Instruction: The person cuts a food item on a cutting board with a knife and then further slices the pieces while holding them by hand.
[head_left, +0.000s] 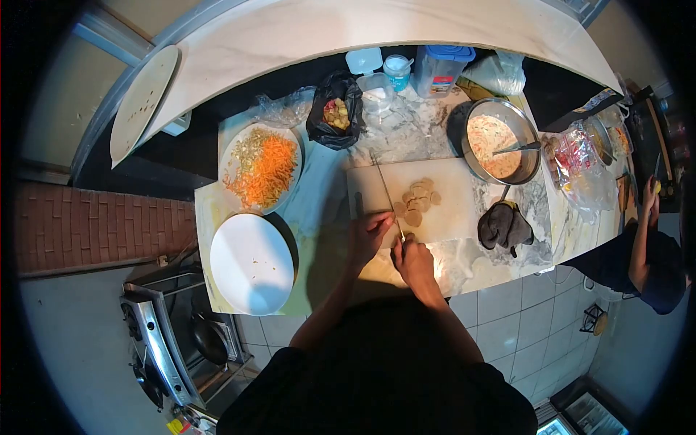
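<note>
My right hand [415, 262] is closed round the handle of a long kitchen knife [386, 190], whose blade points away from me over the white cutting board [453, 217]. Just left of the blade is my left hand [372, 233], its fingers pinched together at the board's near edge. What they hold, if anything, is too small to make out. Several thin, round, brownish slices [417, 201] lie in a loose pile on the board, to the right of the knife. A bunched dark cloth [505, 226] lies beyond the board's right edge.
A steel bowl [538, 161] of creamy mixture with a spoon stands back right. Left are a plate of shredded carrot [264, 170] and a white plate [250, 254]. A black bag [315, 119] and lidded tub [438, 76] stand behind. Another person [660, 268] works far right.
</note>
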A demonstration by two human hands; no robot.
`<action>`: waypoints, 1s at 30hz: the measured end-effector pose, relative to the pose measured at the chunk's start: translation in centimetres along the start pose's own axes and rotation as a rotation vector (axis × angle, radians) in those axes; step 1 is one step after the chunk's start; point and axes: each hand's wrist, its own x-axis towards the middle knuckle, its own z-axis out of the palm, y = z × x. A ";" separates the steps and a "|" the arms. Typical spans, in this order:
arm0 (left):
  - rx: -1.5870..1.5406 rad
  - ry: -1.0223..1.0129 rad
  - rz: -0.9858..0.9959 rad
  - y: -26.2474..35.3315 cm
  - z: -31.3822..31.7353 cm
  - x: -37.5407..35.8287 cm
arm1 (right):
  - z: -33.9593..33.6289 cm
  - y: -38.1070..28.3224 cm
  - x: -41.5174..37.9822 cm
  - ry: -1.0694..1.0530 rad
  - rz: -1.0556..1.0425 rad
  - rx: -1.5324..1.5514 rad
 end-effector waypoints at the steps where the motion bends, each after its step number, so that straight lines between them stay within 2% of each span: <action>1: 0.010 -0.012 -0.026 0.0 -0.1 0.0 | 0.0 0.0 0.0 -0.003 -0.005 -0.003; 4: -0.178 -0.025 -0.007 -0.2 0.3 -0.3 | 0.5 0.4 -0.2 0.024 -0.030 0.013; 7: -0.190 -0.029 -0.021 -0.7 0.3 -0.3 | 0.7 0.7 -0.2 0.101 -0.092 0.062; 14: -0.163 0.010 -0.036 -1.2 0.5 -0.4 | 0.6 0.6 -0.3 0.101 -0.062 0.017; 17: -0.192 0.029 0.025 -1.6 0.5 -0.2 | 0.8 0.9 -0.4 0.137 -0.081 0.012; 19: -0.109 0.030 0.013 -1.5 0.4 -0.2 | 0.8 1.0 -0.1 0.085 -0.036 -0.001; 26: -0.138 0.029 -0.042 -1.4 0.2 -0.2 | -0.2 0.5 0.0 0.111 -0.013 -0.031; 30: -0.129 0.020 -0.058 -1.5 0.2 -0.1 | -0.1 0.3 -0.2 0.040 0.038 0.002</action>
